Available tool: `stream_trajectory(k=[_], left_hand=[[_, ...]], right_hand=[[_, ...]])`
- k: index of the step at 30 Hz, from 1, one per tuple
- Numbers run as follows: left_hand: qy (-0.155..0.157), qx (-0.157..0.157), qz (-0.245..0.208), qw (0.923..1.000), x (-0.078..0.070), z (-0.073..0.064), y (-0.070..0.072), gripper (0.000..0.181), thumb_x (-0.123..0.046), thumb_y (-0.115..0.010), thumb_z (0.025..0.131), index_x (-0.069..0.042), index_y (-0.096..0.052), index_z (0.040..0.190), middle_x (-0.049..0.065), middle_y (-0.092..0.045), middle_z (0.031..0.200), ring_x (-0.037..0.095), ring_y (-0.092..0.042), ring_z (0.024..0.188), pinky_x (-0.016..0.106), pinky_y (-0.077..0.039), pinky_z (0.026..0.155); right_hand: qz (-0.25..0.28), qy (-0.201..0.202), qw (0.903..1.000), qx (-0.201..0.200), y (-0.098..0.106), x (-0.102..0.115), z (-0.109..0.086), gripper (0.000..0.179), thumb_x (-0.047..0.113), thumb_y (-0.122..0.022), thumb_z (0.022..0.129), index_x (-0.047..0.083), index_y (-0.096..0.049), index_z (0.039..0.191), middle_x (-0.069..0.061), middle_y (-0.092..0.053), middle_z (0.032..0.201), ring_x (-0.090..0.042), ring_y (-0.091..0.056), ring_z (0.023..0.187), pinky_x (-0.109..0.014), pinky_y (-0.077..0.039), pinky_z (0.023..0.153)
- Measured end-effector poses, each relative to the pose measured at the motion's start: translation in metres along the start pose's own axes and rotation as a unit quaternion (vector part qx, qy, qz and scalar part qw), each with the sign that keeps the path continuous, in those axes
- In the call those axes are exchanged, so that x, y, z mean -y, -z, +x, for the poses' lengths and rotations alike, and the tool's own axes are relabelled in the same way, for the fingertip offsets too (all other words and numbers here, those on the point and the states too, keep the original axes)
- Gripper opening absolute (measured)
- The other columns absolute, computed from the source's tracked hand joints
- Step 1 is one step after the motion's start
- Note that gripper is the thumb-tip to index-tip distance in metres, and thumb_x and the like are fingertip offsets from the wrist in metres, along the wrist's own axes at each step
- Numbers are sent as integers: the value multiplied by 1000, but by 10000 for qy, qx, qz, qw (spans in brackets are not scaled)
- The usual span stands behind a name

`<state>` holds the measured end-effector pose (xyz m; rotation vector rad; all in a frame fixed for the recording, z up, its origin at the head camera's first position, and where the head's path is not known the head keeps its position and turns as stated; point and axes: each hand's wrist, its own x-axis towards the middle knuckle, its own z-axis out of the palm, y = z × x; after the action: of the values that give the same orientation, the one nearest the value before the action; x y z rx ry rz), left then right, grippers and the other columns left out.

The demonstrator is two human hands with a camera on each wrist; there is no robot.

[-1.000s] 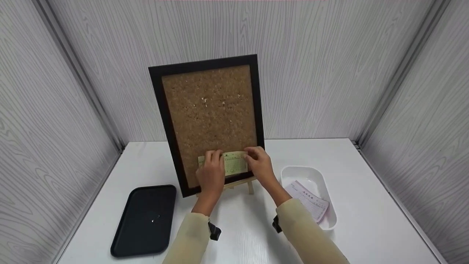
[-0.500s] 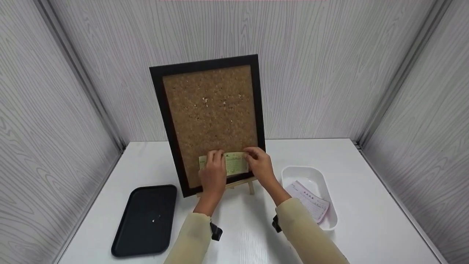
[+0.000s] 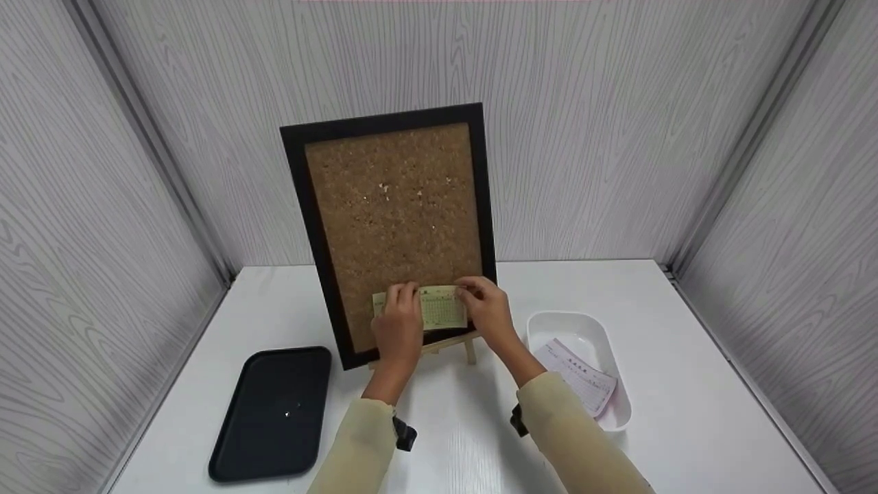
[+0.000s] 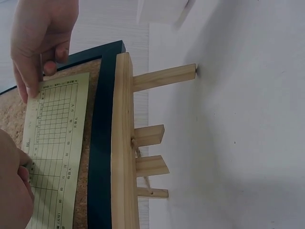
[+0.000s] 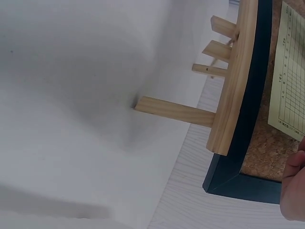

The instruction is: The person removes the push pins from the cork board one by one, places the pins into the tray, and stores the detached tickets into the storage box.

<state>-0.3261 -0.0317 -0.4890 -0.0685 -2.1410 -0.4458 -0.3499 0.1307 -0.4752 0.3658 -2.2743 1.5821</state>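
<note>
A pale green printed receipt slip (image 3: 442,309) lies sideways against the lower part of a cork board (image 3: 401,226) in a black frame. My left hand (image 3: 400,322) covers the slip's left middle, fingers curled at its top edge. With thumb and index finger, my right hand (image 3: 488,309) pinches the upper right corner. The left wrist view shows the slip's printed grid (image 4: 55,119) between both hands; whether a pin is under the fingers is hidden. A wooden easel (image 5: 233,81) supports the board. In the right wrist view only part of the right hand (image 5: 293,191) appears.
A black tray (image 3: 271,412) with tiny shiny bits (image 3: 287,414) lies left on the white table (image 3: 453,439). To the right, a white bin (image 3: 597,329) holds pink printed slips (image 3: 576,374). Wood-grain panels (image 3: 583,137) enclose the table on the back and sides.
Both hands stay nearly still at the slip's top edge. The lower right part of the slip has shifted slightly down and to the right.
</note>
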Motion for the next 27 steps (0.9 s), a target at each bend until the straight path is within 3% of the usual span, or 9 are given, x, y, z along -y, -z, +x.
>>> stream_trajectory(k=[12,17,27], left_hand=[[345,114,-503,9981,-2,-3,5,6,-20,-71,95,-14,-72,98,3,-67,94,17,-58,53,33,-43,41],[498,201,-771,9956,-3,-6,13,7,-21,-72,95,-15,-72,99,2,-69,95,16,-62,58,33,-45,43],[569,228,-1048,9926,2,-17,36,9,-17,-77,91,-15,-74,99,1,-72,97,13,-57,52,31,-42,42]], right_hand=[[13,60,10000,-8,1,2,-1,12,12,-69,96,9,-75,106,-4,-71,101,-14,-62,86,-27,-51,74],[7,95,9999,-47,2,2,-2,12,12,-70,95,9,-75,106,-4,-71,100,-14,-61,86,-27,-50,75],[66,219,9997,-32,11,4,-5,12,13,-70,95,10,-75,106,-3,-70,97,-14,-58,83,-24,-48,70]])
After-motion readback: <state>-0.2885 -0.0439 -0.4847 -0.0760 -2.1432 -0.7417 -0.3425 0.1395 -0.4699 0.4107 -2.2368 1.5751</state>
